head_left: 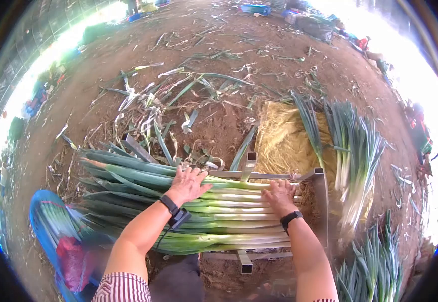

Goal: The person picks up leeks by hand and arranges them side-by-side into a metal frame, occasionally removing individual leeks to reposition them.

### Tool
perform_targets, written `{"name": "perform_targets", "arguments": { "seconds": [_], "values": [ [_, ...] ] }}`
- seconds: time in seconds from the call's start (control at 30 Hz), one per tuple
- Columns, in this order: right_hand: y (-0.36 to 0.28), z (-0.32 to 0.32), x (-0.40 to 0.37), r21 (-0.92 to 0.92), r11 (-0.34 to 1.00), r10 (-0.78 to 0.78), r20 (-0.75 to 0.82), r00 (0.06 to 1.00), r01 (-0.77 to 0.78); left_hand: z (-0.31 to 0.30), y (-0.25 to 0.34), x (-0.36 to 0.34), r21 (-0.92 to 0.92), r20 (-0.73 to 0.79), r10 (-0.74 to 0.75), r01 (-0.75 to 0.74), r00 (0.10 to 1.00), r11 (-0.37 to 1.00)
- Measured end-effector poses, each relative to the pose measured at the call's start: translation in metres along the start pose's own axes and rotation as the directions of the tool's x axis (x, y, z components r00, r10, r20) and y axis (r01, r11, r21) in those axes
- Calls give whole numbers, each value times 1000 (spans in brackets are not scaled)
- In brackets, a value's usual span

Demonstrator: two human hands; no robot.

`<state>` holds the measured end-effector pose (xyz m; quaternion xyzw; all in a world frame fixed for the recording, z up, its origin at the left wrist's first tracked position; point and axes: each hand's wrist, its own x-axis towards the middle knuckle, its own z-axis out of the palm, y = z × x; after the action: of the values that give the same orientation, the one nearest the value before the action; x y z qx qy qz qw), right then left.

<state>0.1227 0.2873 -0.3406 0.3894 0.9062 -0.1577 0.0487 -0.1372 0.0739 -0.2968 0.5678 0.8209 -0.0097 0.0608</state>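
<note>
A thick layer of long green onions [229, 216] lies crosswise in front of me, dark leaves to the left and white root ends to the right. They rest in a metal frame [320, 201] with short upright posts. My left hand [186, 184] lies on the far stalks, fingers spread, where the leaves turn pale. Over the white ends near the roots, my right hand [281, 197] rests with its fingers apart, pressing on the far stalks. Both palms face down, and their undersides are hidden.
To the right, more green onions [352, 151] lie partly on a yellow sheet [282, 133], with another pile [372, 264] nearer. A blue container [40, 206] with onions and a red bag [73, 261] stands at lower left. Leaf scraps [148, 103] litter the dirt floor [219, 118].
</note>
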Motion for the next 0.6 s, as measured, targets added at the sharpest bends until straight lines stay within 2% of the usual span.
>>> {"name": "perform_targets", "arguments": {
  "seconds": [0.1, 0.13, 0.23, 0.37, 0.43, 0.47, 0.57, 0.6],
  "values": [
    [15, 2, 23, -78, 985, -146, 86, 985, 153, 5, 8, -6, 138, -265, 155, -122, 952, 983],
    [20, 14, 27, -10, 979, -203, -11, 979, 203, 3, 15, -9, 129, -236, 231, -205, 944, 970],
    [12, 12, 32, 80, 965, -254, 30, 967, 251, 12, 37, -16, 46, -120, 519, -517, 846, 854],
    [3, 23, 39, 128, 924, -351, -87, 932, 360, 33, 59, -28, -125, -178, 395, -419, 901, 899],
    [7, 27, 36, 129, 874, -425, -268, 865, 469, 30, 62, -30, -189, -144, 369, -392, 918, 900],
    [7, 28, 33, 121, 845, -453, -353, 818, 520, 36, 62, -30, -104, -195, 394, -418, 898, 902],
    [-21, -16, -3, -14, 836, -488, -477, 731, 549, 41, 61, -29, -96, -288, 382, -424, 878, 901],
    [-29, -27, -14, -25, 823, -501, -501, 706, 567, 35, 63, -28, -136, -179, 369, -394, 912, 909]
  ]
}}
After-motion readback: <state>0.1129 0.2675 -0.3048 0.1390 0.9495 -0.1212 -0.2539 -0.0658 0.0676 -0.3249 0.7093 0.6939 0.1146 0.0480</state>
